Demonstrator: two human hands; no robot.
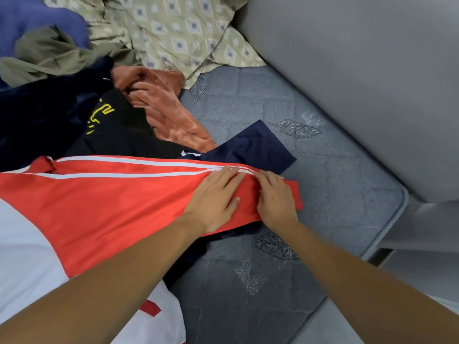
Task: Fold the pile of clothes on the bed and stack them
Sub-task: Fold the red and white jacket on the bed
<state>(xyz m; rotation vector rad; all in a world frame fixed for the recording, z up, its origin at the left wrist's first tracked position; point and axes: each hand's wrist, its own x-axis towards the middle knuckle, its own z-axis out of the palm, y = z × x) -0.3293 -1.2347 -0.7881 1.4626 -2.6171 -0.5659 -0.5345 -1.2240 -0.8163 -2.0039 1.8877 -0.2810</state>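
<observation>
Grey quilted bed point(323, 194) against a grey wall, clothes pile point(99, 108) cut off at left. Red jersey point(111, 202) hides most of a navy garment point(258, 145). Left hand point(213, 197) lies flat, fingers spread, on the sleeve; right hand point(275, 197) presses beside it, fingertips bent into the fabric.

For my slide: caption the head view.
Both hands, left and right, flatten a red sleeve on the mattress.

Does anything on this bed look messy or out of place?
Yes. Behind the red jersey that both hands smooth, unfolded clothes lie heaped: an orange garment and a patterned shirt, both crumpled.
</observation>
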